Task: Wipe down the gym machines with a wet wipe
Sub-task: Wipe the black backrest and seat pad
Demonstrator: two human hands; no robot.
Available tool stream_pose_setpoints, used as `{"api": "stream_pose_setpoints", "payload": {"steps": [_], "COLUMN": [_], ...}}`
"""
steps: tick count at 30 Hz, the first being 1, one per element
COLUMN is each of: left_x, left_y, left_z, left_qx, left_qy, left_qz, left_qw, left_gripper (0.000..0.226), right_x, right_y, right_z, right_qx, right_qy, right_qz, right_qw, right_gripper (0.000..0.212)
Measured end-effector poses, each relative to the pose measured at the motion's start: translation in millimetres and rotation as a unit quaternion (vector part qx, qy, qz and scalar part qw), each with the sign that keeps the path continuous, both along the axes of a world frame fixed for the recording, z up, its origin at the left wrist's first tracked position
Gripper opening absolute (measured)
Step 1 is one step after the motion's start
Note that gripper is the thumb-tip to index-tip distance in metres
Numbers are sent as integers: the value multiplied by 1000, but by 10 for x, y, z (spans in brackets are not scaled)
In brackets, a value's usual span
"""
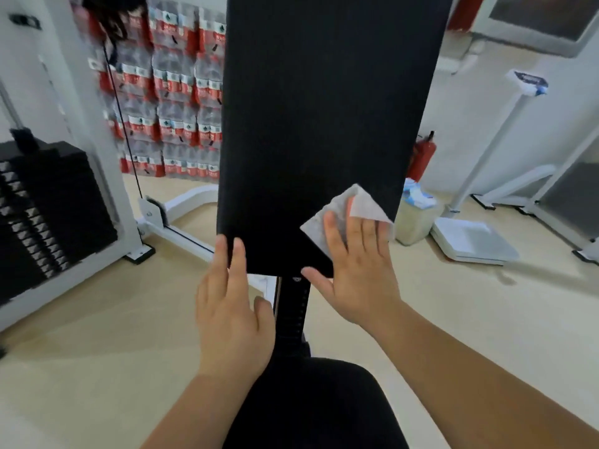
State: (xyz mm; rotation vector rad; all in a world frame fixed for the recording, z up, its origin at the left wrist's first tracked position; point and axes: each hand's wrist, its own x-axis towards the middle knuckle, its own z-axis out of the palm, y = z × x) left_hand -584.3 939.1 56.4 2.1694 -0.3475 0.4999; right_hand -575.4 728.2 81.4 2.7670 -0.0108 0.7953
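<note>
While the right hand (pixel 353 273) presses a thin white wet wipe (pixel 366 205) under straight, spread fingers against the lower right corner of the tall black padded backrest (pixel 324 108), the left hand (pixel 231 306) lays straight fingers on the pad's lower left edge. A black weight stack (pixel 42 205) stands at the left.

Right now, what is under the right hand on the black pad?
A white wet wipe lies under the right hand, pressed flat on the black back pad. Its lower part and the pad beneath are covered.
</note>
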Motion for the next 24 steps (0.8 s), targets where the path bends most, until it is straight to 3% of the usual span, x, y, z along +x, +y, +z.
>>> {"api": "stream_pose_setpoints", "payload": {"steps": [5,9,11,14,17,21,24], "left_x": [245,412,517,581,540,532,560], "left_y": [-31,-108,-199,-378,-565,-673,-663], "left_z": [685,1253,1494,1647,1554,1435,1401], "left_qx": [156,238,323,428,470,469,464], "left_qy": [-95,-112,-103,-92,-64,-64,-78], "left_qz": [-20,1,-5,-29,-17,8,13], "left_qw": [983,965,941,899,880,881,882], "left_gripper": [82,80,85,87,101,118,120], "right_x": [387,113,-114,-381,-311,148,226], "right_y": [148,407,330,72,-118,-212,-250], "right_z": [760,133,-268,-519,-302,497,677], "right_qx": [110,-38,-37,116,276,414,434], "right_qy": [-55,82,113,83,60,-28,-63], "right_qz": [-48,93,109,27,-71,-17,26], "right_qw": [991,992,987,989,957,910,898], "right_gripper": [98,92,90,93,100,110,111]}}
